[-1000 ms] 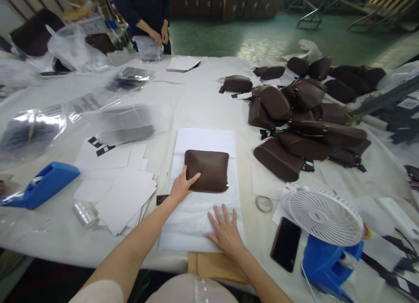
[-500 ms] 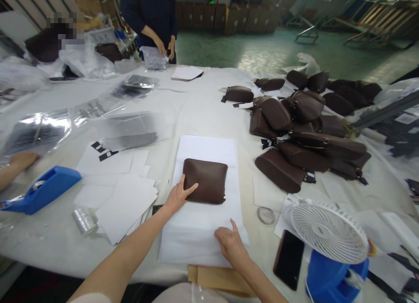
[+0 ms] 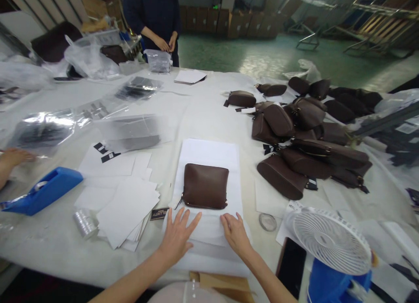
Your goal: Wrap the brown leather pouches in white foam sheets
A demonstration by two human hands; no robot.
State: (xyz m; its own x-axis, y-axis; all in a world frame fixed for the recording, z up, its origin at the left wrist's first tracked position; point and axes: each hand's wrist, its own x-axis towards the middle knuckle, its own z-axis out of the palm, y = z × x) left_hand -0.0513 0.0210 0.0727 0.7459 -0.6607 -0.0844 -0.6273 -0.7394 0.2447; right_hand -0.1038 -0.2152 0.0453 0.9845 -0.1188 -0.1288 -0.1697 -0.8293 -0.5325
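A brown zippered pouch (image 3: 206, 186) lies flat on white paper sheets (image 3: 209, 151) at the middle of the table. Below its lower left corner, my left hand (image 3: 179, 234) rests on the paper with its fingers spread. My right hand (image 3: 235, 234) touches the paper's right part below the pouch, fingers bent and slightly apart, holding nothing I can see. The paper is raised in a fold between the hands. A dark label (image 3: 159, 214) with light lettering is just left of the paper.
Brown pouches (image 3: 291, 120) are heaped at right. A white fan (image 3: 330, 240) and a phone (image 3: 291, 266) stand nearer. White cards (image 3: 126, 207), a blue tape dispenser (image 3: 49, 189) and another person's hand (image 3: 16, 157) are at left. Across the table stands a person (image 3: 152, 15).
My left hand has let go of the pouch and moved down onto the paper. A zipper pull now shows at the pouch's lower left. My right hand has shifted slightly, and the paper's near part is folded.
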